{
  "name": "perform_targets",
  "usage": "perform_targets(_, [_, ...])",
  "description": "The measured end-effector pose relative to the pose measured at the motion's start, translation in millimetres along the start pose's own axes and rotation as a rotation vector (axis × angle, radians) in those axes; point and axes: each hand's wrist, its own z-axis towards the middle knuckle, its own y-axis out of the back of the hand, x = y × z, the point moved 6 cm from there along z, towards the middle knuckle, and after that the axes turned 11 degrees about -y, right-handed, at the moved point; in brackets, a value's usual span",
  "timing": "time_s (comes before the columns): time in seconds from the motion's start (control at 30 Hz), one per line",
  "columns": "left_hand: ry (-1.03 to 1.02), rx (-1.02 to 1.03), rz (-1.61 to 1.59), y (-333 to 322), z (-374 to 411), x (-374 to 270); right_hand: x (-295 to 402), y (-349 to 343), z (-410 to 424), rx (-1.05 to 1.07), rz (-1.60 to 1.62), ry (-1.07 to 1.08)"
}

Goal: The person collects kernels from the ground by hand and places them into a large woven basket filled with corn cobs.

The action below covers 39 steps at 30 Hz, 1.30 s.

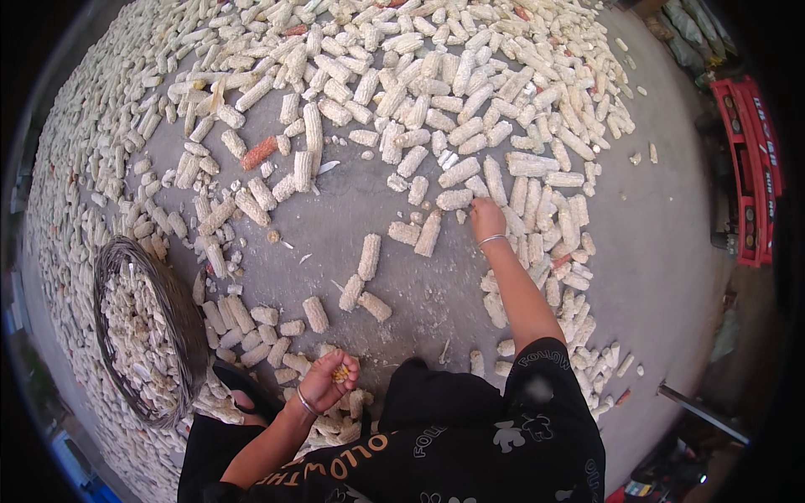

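My left hand (332, 379) is low in the middle, palm up, with its fingers curled round several yellow corn kernels (341, 374). Stretched out to the right, my right hand (488, 219) touches the pile of shelled corncobs, its fingertips beside the end of a pale corncob (454, 200). Whether those fingertips grip anything is hidden. Between the hands, a few cobs (375, 306) lie on the dusty concrete floor (415, 283). A reddish corncob (259, 153) lies farther off to the left.
A wicker basket (188, 327) filled with small cob pieces stands at the left, near my shoe (248, 390). Corncobs (82, 188) are spread thickly across the far side and left. A red metal vehicle part or machine frame (745, 170) and a metal bar (704, 412) are at the right.
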Motion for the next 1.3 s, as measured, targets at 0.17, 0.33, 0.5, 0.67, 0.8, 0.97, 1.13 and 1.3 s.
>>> perform_targets(0.17, [-0.015, -0.003, -0.024, -0.3, 3.1, -2.1, -5.3, -11.7, 0.3, -0.041, -0.013, 0.023])
perform_targets(0.33, [-0.005, -0.025, -0.010, 4.4, 12.7, 0.0, -5.8, -11.2, 2.6, -0.014, 0.033, 0.051])
perform_targets(0.5, [-0.054, 0.022, 0.014, -13.2, 24.8, -15.2, 1.5, -3.6, -4.2, -0.041, 0.232, 0.114])
perform_targets(0.67, [-0.057, -0.008, 0.019, -17.4, 22.4, -19.1, 5.0, -9.3, -1.7, -0.019, 0.192, 0.136])
perform_targets(0.8, [-0.037, -0.015, 0.007, -14.3, 20.2, -17.7, 3.0, -14.0, 2.1, 0.030, 0.048, 0.082])
perform_targets(0.97, [-0.036, 0.024, 0.044, -14.0, 29.4, -22.0, 6.9, -3.8, -13.8, 0.087, 0.375, -0.084])
perform_targets(1.13, [-0.034, -0.047, 0.082, -20.6, 44.4, -24.8, 162.8, 65.5, -129.9, 0.583, 0.928, 0.306])
perform_targets(1.3, [-0.039, -0.028, -0.067, -33.4, 46.1, -26.9, 212.5, 90.5, -159.5, 0.435, 0.874, 0.690])
